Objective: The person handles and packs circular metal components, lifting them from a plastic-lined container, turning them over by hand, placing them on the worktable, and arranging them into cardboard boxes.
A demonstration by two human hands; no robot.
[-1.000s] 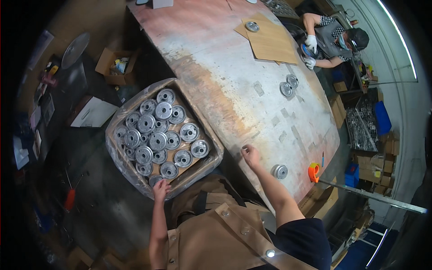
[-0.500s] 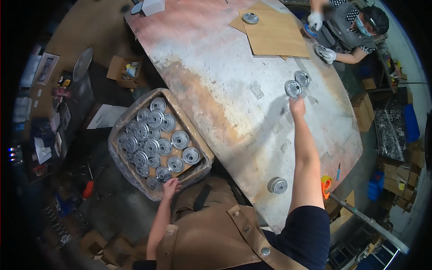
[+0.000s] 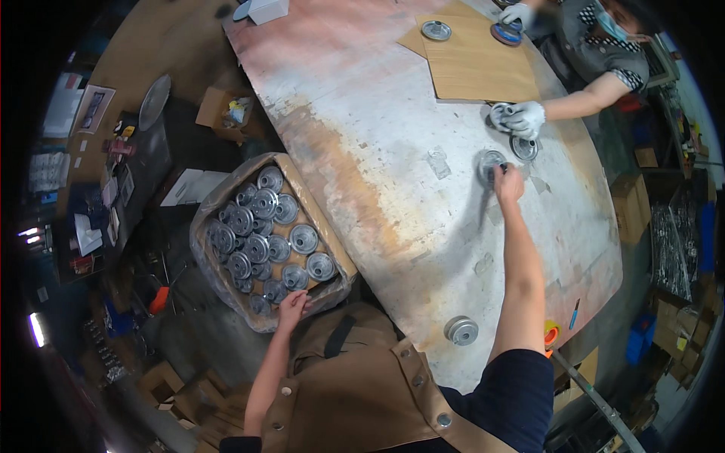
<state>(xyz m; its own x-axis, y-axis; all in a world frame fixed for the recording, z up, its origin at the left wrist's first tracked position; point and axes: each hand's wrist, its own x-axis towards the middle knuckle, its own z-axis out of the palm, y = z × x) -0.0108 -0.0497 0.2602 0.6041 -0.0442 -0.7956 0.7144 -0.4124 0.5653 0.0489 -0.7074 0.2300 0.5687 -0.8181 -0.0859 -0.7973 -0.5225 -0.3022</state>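
My right hand [image 3: 510, 185] reaches across the worn table, its fingers closed at the near side of a round grey metal pulley [image 3: 491, 161]. Just beyond it, a co-worker's white-gloved hand [image 3: 526, 119] grips another pulley [image 3: 499, 115], and a further one [image 3: 524, 148] lies below that glove. My left hand [image 3: 293, 308] is by the near edge of a plastic-lined carton [image 3: 347, 260], fingers loosely curled with nothing visible in them. Several pulleys [image 3: 257, 248] are piled inside the carton. A single pulley [image 3: 461, 330] rests on the table near my right forearm.
Cardboard sheets [image 3: 479, 68] lie at the table's far side with a pulley [image 3: 436, 30] on them. The co-worker's other gloved hand is at a blue-edged round tool [image 3: 506, 34]. Orange tape [image 3: 551, 334] and a blue pen-like tool [image 3: 575, 314] sit at the right edge.
The co-worker's gloved hand has reached in over the pulleys and taken one. The round tool has moved onto the cardboard. My right hand stays at its pulley; my view has shifted slightly.
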